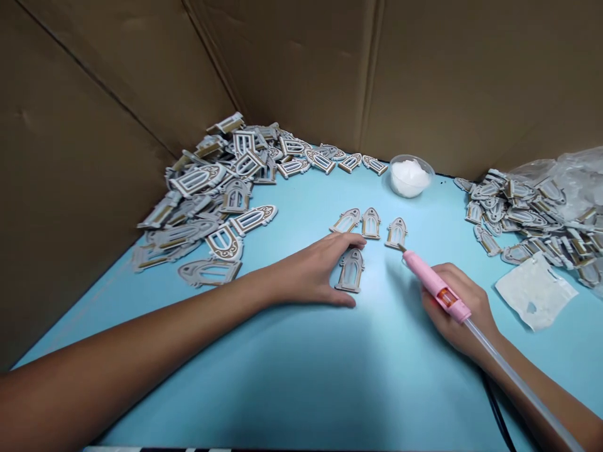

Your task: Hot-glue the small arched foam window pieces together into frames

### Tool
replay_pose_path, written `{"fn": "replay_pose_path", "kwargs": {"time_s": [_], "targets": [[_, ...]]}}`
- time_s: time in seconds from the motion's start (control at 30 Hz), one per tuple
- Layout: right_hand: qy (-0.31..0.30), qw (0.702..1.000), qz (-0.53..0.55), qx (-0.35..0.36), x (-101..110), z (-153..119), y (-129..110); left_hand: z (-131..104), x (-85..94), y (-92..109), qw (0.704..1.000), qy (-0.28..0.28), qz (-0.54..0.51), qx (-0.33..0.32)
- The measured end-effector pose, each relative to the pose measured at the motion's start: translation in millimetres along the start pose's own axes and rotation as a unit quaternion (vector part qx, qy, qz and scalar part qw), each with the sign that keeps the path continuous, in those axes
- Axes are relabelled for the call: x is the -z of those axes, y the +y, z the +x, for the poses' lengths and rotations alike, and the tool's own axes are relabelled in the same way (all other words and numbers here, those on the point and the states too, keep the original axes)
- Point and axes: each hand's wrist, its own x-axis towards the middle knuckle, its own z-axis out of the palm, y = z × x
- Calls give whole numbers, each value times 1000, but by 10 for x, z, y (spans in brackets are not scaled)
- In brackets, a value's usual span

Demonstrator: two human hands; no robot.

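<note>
One pink tool point(431, 280) | long axis diagonal | tip pointing away, leftward

From my remote feed I record: pink tool point(432, 282), orange window point(446, 297), at four o'clock; whitish frames point(200, 180) with brown scrollwork at ten; white material point(409, 176) at two; brown cardboard point(301, 69) at twelve; light-blue bench point(301, 383) at six.

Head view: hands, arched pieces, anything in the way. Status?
Left hand open around one arched piece. Right hand holding pink tool. Three more pieces just beyond. Possible snag: black cable by right forearm.
</note>
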Motion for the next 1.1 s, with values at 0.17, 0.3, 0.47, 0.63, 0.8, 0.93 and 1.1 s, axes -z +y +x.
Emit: {"fn": "replay_pose_path", "kwargs": {"time_s": [0.17, 0.3, 0.47, 0.63, 0.8, 0.93, 1.1], "targets": [[-60, 995, 75, -39, -70, -56, 0, 6, 21, -39, 999, -24, -2, -29], [-52, 994, 67, -71, -29, -14, -13, 40, 84, -40, 999, 22, -22, -26], [-25, 992, 64, -102, 16, 52, -27, 61, 48, 44, 992, 103, 24, 62], [-25, 992, 57, -108, 11, 44, -19, 46, 32, 154, 989, 80, -2, 124], [-23, 994, 44, -100, 18, 59, -14, 65, 113, 178, 969, 33, -171, 174], [-23, 995, 32, -93, 25, 76, -10, 108, 193, 98, 949, 15, -274, 157], [-28, 995, 16, -90, 25, 76, -11, 130, 222, 19, 948, -3, -285, 141]]}}
